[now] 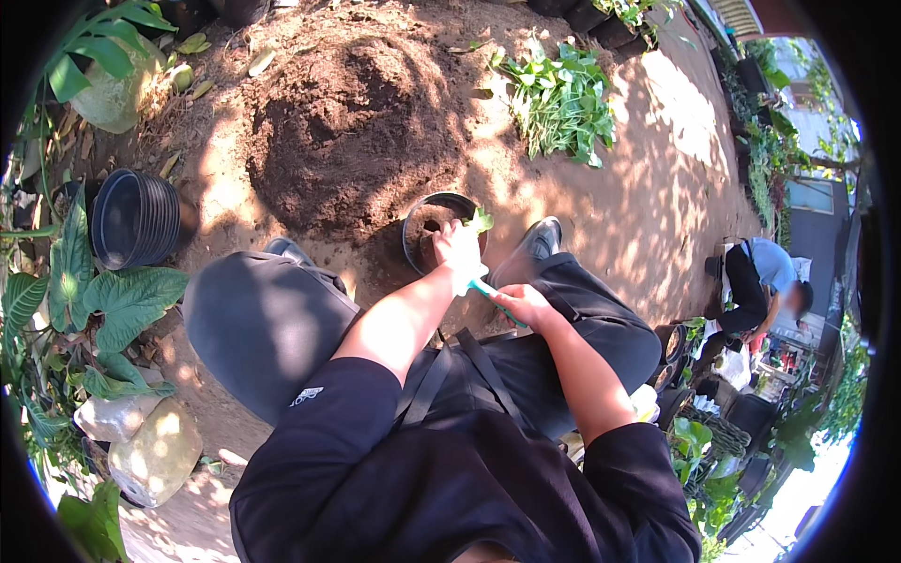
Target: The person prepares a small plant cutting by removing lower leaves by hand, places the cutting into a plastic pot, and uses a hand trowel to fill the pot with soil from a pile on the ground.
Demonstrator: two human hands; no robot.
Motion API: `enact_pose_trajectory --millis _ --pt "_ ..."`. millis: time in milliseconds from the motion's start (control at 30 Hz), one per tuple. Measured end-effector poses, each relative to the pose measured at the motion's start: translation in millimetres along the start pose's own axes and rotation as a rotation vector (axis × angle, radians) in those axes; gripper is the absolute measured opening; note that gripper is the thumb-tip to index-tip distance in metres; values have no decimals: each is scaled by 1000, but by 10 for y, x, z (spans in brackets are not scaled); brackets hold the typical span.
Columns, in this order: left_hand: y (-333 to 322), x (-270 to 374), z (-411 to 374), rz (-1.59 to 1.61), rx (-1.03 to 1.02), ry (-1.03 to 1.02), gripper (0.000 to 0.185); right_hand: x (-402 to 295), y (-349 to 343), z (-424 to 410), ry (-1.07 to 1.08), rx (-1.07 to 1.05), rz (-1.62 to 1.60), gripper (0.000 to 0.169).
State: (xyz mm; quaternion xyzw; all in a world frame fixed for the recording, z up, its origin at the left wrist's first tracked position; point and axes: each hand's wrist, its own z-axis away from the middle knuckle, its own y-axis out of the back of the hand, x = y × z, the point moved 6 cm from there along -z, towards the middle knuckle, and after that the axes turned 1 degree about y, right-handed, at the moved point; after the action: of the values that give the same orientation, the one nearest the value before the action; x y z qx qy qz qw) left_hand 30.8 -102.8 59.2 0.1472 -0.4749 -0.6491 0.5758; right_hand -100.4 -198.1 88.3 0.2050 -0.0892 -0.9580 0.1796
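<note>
Over a round black plastic pot [410,224], between my feet, is my left hand [454,248], with a small leafy cutting [481,221] at its fingers; how it grips the cutting is hard to tell. Soil with a dark hole in it [431,225] shows inside the pot. My right hand [524,307] is closed around the teal handle of a tool [501,301], whose far end lies by my left wrist in bright glare.
A mound of dark soil [352,134] lies beyond the pot, with a pile of leafy cuttings [563,98] to its right. Stacked black pots [134,219] and stones [156,450] are at left. Another person [767,271] bends over at far right.
</note>
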Motion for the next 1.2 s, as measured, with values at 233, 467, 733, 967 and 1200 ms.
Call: enact_pose_trajectory --millis 233,467,733,967,1200 --pt "-58 -39 -72 8 40 -1 28 -141 -204 12 -41 11 -244 29" --pt "-91 -25 -87 45 103 -11 19 -248 -281 58 -112 -22 -355 31" --pt "-134 -53 -139 45 143 11 21 -327 -166 196 -141 -51 -216 33" --pt "-202 -265 -349 52 213 64 14 -642 230 574 -31 63 330 36" --pt "11 -481 -376 164 127 122 18 -668 587 756 42 181 622 34"
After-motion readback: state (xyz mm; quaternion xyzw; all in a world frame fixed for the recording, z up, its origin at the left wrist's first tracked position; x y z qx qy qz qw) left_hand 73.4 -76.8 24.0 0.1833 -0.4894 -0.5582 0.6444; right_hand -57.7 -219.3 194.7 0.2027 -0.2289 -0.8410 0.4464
